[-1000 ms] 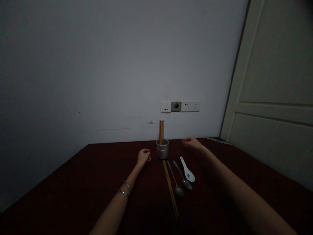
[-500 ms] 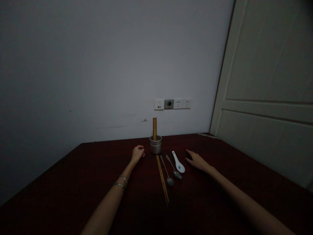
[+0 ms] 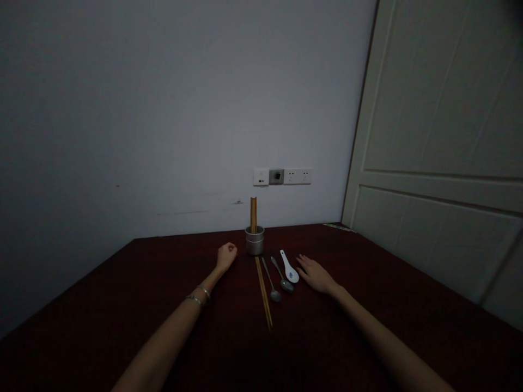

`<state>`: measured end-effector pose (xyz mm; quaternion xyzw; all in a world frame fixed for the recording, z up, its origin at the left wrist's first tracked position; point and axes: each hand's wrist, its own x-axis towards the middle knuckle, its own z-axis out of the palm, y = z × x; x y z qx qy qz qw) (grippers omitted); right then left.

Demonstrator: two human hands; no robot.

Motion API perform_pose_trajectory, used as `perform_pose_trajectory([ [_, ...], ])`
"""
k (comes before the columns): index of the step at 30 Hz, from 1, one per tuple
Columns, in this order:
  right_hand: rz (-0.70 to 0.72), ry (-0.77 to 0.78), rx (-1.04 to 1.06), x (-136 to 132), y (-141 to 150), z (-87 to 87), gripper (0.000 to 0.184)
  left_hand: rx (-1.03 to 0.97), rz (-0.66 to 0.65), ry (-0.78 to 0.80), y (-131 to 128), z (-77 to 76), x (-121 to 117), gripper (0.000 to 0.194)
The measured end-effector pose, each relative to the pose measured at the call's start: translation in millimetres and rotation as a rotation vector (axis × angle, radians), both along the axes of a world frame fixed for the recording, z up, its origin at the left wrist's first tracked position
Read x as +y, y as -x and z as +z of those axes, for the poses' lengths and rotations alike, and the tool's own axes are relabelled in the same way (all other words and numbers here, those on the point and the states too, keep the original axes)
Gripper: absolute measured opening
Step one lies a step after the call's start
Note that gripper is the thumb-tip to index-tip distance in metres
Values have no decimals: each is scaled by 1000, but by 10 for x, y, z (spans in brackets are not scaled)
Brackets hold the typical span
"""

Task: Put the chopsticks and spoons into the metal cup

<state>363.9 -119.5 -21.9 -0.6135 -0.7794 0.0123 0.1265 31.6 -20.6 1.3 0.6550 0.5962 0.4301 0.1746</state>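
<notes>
My left hand (image 3: 226, 256) rests on the table just left of a metal cup (image 3: 255, 246), its fingers curled in and nothing seen in them. Upright in the cup stand several wooden chopsticks (image 3: 254, 215). In front of it lies a pair of chopsticks (image 3: 263, 294). Beside them, from left to right, are a long-handled metal spoon (image 3: 275, 295), a second metal spoon (image 3: 286, 285) and a white ceramic soup spoon (image 3: 291, 274) with a blue mark. My right hand (image 3: 316, 275) lies flat, fingers spread, right of the white spoon and holding nothing.
The dark red table (image 3: 163, 283) meets a pale wall behind. Sockets and switches (image 3: 281, 176) are set in that wall. A panelled door (image 3: 429, 136) stands at the right. Near the far right corner lies a thin flat strip (image 3: 339, 227).
My right hand has come down flatter with its fingers spread, closer to the white spoon. My left hand's fingers are curled in more. The whole view has shifted slightly.
</notes>
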Motion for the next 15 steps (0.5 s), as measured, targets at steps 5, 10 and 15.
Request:
perform_pose_trajectory([
  [5,-12,6,-12,-6,11,2,65,107,-11,-8,32,49,-154,15],
  [10,-10,8,5,-13,5,-4,63,165,31,61,8,156,-326,22],
  [15,-9,5,8,-15,8,-6,61,282,86,119,-155,321,-515,32],
])
